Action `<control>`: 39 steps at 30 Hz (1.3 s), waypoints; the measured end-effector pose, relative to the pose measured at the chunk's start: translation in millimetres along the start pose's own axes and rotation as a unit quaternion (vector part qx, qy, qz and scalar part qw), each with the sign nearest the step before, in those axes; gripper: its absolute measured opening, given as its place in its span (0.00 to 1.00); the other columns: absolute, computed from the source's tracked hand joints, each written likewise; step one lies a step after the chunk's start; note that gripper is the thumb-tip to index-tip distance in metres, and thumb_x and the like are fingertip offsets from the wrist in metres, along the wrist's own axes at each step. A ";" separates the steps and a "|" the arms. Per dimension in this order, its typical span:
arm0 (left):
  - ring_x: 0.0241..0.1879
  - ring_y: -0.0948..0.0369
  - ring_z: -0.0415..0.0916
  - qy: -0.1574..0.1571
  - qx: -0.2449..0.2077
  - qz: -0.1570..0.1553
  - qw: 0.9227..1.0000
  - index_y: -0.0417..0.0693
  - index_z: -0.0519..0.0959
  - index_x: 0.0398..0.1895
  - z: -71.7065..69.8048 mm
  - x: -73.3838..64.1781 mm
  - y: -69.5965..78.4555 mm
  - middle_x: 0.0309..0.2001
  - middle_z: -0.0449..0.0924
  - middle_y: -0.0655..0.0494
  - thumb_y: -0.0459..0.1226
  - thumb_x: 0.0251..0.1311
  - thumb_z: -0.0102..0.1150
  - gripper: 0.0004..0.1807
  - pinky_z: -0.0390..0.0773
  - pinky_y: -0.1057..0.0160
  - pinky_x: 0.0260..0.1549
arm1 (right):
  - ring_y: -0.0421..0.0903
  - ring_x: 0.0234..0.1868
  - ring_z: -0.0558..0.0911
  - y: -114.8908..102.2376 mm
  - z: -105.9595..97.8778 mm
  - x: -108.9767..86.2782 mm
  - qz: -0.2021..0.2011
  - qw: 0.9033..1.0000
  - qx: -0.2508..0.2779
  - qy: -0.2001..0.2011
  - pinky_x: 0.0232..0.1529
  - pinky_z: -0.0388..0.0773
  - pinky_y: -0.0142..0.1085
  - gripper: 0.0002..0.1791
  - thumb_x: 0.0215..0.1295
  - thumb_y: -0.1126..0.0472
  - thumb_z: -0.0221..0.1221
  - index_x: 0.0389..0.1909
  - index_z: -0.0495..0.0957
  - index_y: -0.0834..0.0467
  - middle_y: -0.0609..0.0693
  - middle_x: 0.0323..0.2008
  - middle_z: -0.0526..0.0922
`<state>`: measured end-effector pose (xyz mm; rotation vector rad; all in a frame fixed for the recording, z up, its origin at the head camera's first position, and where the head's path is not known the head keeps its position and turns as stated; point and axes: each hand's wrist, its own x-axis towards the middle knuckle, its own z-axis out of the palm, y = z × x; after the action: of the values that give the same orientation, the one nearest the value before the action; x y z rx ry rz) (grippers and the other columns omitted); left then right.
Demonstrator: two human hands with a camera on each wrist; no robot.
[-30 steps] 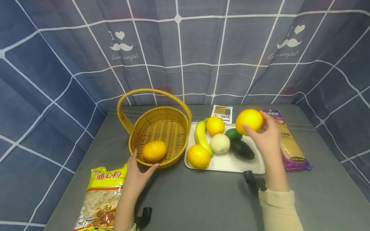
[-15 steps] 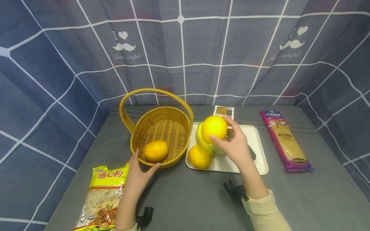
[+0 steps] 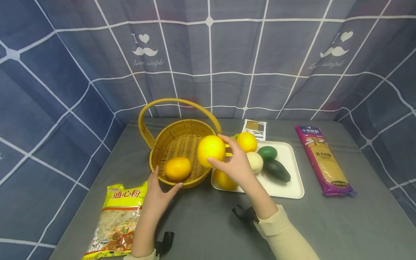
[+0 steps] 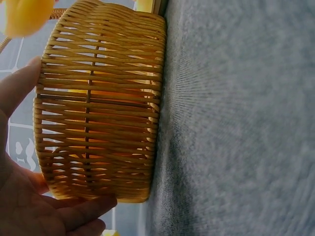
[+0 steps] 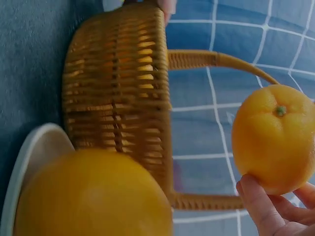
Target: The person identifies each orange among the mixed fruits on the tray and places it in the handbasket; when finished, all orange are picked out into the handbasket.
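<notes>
The right hand (image 3: 237, 164) pinches an orange (image 3: 210, 150) between thumb and fingertips, toward the side of the basket (image 3: 186, 142) nearest that hand. The left hand (image 3: 159, 196) holds the basket's near wall, thumb and fingers spread apart. From the head view I can't tell whether the orange is fully past the rim; released too soon, it might strike the edge and roll back under the right wrist. The handle (image 3: 177, 100) has its near end just beyond the right fingertips, so a careless sweep could knock it and, if the left hold is light, tip the basket. Just inside the left hand's grasp lies a loose fruit (image 3: 177, 168); a drop onto it could cause a bounce. Below the right hand, a low wrist could nudge the front orange (image 3: 224, 180) on the tray (image 3: 260, 187).
</notes>
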<state>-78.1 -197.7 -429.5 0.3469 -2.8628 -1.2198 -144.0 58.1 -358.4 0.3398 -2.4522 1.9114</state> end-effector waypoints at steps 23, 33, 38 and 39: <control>0.70 0.36 0.46 0.001 -0.002 -0.003 1.000 0.49 0.38 0.78 0.6 -0.1 1.5 0.74 0.39 0.35 0.65 0.51 0.61 0.62 0.58 0.34 0.60 | 0.50 0.46 0.78 8.8 74.2 69.2 -0.029 0.999 -0.035 -0.019 0.42 0.78 0.39 0.42 0.53 0.48 0.70 0.67 0.66 0.56 0.50 0.58 0.73; 0.71 0.37 0.44 0.008 -0.006 0.001 1.000 0.47 0.39 0.78 1.9 -1.0 2.3 0.74 0.39 0.35 0.65 0.51 0.62 0.62 0.57 0.34 0.60 | 0.49 0.51 0.77 20.7 87.4 84.1 0.038 0.999 -0.027 -0.027 0.47 0.77 0.42 0.43 0.54 0.47 0.69 0.69 0.63 0.55 0.52 0.61 0.71; 0.71 0.37 0.44 0.008 -0.009 0.003 1.000 0.48 0.39 0.78 1.4 -1.5 1.7 0.74 0.39 0.35 0.65 0.51 0.62 0.62 0.56 0.34 0.61 | 0.50 0.53 0.76 23.4 93.4 89.6 0.051 0.998 -0.033 -0.021 0.50 0.76 0.44 0.43 0.55 0.46 0.69 0.69 0.63 0.56 0.54 0.62 0.71; 0.71 0.37 0.44 0.008 -0.009 0.003 1.000 0.48 0.39 0.78 1.2 -1.7 1.6 0.74 0.39 0.35 0.65 0.51 0.62 0.62 0.56 0.35 0.61 | 0.50 0.54 0.76 24.0 94.4 90.3 0.055 0.998 -0.035 -0.021 0.51 0.76 0.44 0.43 0.55 0.46 0.68 0.69 0.63 0.57 0.54 0.62 0.70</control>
<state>-76.8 -195.4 -429.1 0.3448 -2.8349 -1.2366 -225.0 -41.7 -392.2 0.2519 -2.6088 1.8706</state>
